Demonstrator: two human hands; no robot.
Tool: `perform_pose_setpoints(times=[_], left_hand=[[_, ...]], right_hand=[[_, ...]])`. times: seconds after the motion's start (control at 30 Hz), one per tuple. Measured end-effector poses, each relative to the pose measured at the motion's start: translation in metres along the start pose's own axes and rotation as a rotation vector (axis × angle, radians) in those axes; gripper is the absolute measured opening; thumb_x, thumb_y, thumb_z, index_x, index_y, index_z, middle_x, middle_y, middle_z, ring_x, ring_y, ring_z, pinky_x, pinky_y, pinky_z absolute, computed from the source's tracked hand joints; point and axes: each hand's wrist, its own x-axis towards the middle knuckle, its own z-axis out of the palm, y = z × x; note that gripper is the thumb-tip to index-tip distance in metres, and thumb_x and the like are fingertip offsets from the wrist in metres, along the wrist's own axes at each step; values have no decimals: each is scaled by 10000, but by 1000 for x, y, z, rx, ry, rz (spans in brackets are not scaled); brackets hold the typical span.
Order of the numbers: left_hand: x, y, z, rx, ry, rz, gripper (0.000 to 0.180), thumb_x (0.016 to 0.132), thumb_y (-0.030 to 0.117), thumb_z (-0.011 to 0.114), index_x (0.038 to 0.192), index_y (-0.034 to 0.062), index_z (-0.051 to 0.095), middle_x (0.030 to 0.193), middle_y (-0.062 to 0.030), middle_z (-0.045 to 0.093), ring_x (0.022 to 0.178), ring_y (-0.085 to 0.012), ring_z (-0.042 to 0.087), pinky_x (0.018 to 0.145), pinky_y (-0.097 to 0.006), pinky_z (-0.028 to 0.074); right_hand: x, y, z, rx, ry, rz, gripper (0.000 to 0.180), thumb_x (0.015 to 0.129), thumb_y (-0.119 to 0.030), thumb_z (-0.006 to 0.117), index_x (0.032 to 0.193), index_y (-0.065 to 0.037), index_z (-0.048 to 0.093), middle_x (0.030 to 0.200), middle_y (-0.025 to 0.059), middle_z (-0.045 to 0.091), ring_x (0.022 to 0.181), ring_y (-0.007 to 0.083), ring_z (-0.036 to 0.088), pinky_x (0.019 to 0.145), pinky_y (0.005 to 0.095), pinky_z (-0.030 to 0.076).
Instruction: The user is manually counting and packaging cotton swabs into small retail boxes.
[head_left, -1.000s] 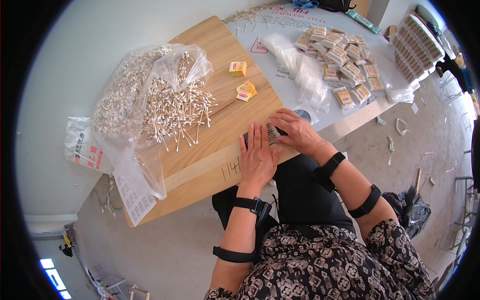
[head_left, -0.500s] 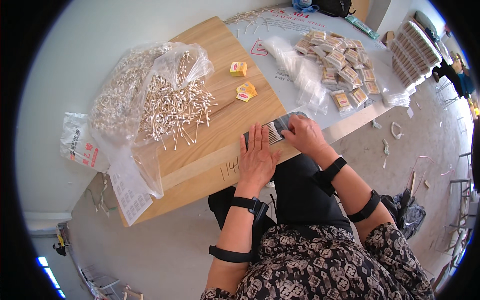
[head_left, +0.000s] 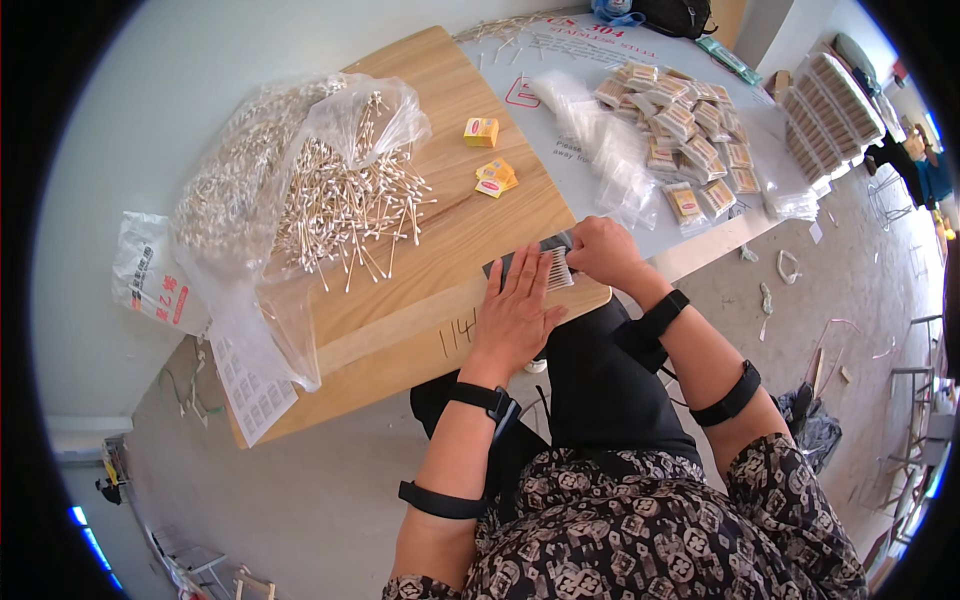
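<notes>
L hand (head_left: 511,318) flat over swab row (head_left: 559,268), R hand (head_left: 605,250) curled nr it, grip unclear

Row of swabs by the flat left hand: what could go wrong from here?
The row of swabs lies close to the table's near edge, so a slip of the left hand or right hand might push some off. The plastic bag is open with loose swabs spilling out, so a bump could scatter more.
</notes>
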Motion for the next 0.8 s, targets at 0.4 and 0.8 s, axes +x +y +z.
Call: perform_pose_setpoints(times=[0.4, 0.8], left_hand=[[18, 10, 10, 36, 56, -72, 655, 998, 367, 460, 1517, 17, 271, 1579, -163, 281, 1480, -295, 229, 1195, -492, 166], [24, 23, 26, 39, 178, -204, 591, 959, 270, 538, 1473, 39, 361, 1557, -172, 317, 1458, -300, 284, 1180, -503, 200]], right_hand=[[6, 14, -1, 188, -42, -29, 209, 668, -204, 656, 699, 3, 658, 730, 220, 655, 726, 391, 650, 682, 441, 526], [2, -1, -8, 84, -51, -13, 229, 660, -201, 655, 715, 20, 681, 772, 238, 669, 782, 405, 664, 724, 455, 534]])
